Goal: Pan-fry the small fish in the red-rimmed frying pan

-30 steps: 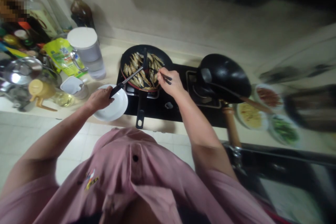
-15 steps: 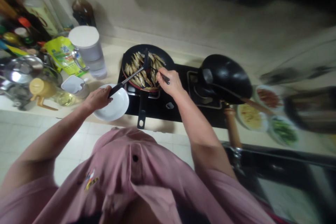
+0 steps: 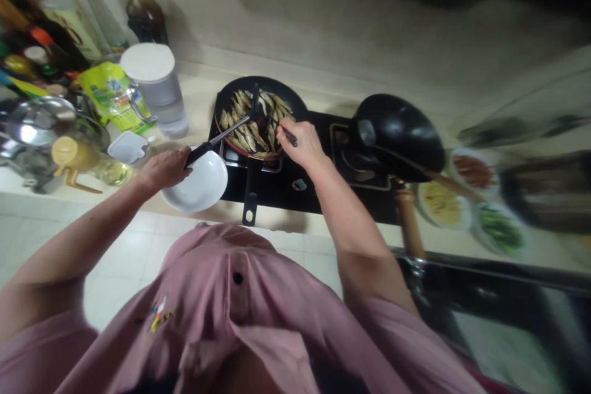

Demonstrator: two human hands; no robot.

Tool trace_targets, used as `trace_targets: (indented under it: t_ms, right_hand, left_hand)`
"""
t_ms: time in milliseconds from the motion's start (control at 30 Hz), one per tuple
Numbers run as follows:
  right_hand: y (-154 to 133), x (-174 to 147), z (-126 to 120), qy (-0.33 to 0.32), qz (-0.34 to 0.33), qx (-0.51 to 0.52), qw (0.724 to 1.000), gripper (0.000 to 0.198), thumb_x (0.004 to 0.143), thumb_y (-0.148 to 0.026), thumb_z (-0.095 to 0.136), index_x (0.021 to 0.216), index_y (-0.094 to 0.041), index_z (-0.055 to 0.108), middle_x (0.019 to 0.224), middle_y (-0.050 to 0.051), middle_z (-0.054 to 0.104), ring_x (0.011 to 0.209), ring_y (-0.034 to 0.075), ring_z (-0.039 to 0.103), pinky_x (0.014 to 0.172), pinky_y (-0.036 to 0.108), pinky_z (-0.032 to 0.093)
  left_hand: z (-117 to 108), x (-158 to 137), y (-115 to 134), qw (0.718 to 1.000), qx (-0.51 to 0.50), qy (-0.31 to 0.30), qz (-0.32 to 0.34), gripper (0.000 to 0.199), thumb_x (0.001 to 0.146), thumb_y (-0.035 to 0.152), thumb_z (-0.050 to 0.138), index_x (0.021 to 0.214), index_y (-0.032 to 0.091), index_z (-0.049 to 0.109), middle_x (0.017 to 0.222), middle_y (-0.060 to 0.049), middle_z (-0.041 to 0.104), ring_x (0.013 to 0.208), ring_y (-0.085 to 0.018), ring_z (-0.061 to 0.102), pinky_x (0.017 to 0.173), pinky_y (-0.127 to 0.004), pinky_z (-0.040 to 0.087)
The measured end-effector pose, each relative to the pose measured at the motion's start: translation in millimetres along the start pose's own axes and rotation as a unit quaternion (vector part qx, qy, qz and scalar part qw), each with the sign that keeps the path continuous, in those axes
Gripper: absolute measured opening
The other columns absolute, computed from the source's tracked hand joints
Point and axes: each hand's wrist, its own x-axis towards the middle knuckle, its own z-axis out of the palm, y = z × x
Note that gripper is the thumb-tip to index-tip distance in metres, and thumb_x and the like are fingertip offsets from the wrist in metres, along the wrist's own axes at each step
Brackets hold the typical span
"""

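Obliquely held spatula (image 3: 226,134), pointing forward, rightward

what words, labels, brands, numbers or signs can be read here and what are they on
No text can be read for certain.
Pale bottle label, back left: a large dark character, too blurred to tell letter from number.
Yellow-green packet: printed marks, too small and blurred to read.
Pink shirt: a small coloured motif, no letters distinguishable.
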Motion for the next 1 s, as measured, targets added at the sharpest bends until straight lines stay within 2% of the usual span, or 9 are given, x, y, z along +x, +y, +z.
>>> trace_targets:
  t_ms: [267,367,833,1000]
  right_hand:
    - [5,-2,5,0.026,-0.032,0.027,0.999,0.029,0.096,-0.034,0.041,0.088,-0.021,0.065,0.066,0.005,0.063,0.058,0.02,0.056,0.059,0.03,0.036]
    - [6,-4,5,0.036,-0.034,0.035,0.998,0.028,0.096,-0.034,0.042,0.087,-0.021,0.065,0.065,0.004,0.062,0.056,0.019,0.055,0.058,0.03,0.037]
    - [10,-6,3,0.046,-0.016,0.047,0.998,0.029,0.097,-0.037,0.041,0.086,-0.022,0.063,0.064,0.004,0.061,0.057,0.02,0.057,0.058,0.03,0.038]
    - [9,-4,1,0.03,-0.016,0.04,0.999,0.026,0.096,-0.033,0.042,0.085,-0.022,0.062,0.066,0.004,0.062,0.059,0.02,0.058,0.06,0.031,0.039]
  left_hand:
    - [1,0,19,0.999,-0.05,0.004,-0.013,0.039,0.094,0.036,0.051,0.127,0.015,0.054,0.12,-0.016,0.07,0.11,-0.033,0.068,0.084,-0.036,0.052]
    - [3,7,24,0.999,-0.052,0.008,0.008,0.038,0.094,0.034,0.052,0.127,0.015,0.054,0.122,-0.017,0.07,0.114,-0.034,0.067,0.085,-0.037,0.052]
    - [8,13,18,0.999,-0.046,-0.005,0.019,0.039,0.092,0.034,0.052,0.126,0.015,0.053,0.119,-0.018,0.07,0.111,-0.034,0.068,0.086,-0.038,0.052]
    - [10,14,11,0.999,-0.03,-0.001,0.025,0.042,0.092,0.034,0.049,0.127,0.012,0.054,0.117,-0.02,0.07,0.107,-0.036,0.069,0.086,-0.041,0.052]
